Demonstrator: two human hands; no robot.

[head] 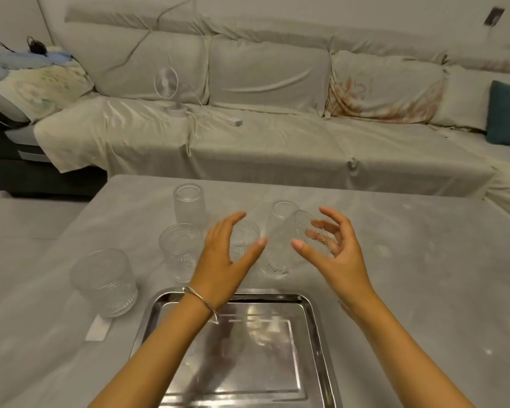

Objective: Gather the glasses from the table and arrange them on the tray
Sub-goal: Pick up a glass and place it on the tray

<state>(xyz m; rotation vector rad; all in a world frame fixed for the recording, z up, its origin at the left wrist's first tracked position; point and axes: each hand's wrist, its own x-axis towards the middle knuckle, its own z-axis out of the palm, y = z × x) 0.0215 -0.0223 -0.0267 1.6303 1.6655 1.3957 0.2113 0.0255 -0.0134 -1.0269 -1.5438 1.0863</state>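
Observation:
Several clear ribbed glasses stand on the grey table (409, 290) beyond a shiny steel tray (262, 369) that holds nothing. One glass (103, 282) stands far left, another (180, 251) left of centre, a tall one (189, 205) behind it. My left hand (227, 260) is spread around a short glass (246, 237), thumb and fingers apart. My right hand (336, 248) curls openly around another short glass (306, 228), whose wall shows my fingers through it. A tall glass (277, 245) stands between my hands. Whether either hand touches its glass is unclear.
A small white flat object (97, 329) lies left of the tray. Behind the table runs a long covered sofa (277, 142) with a small white fan (168, 89), a cable and cushions on it. The table's far edge lies just past the tall glasses.

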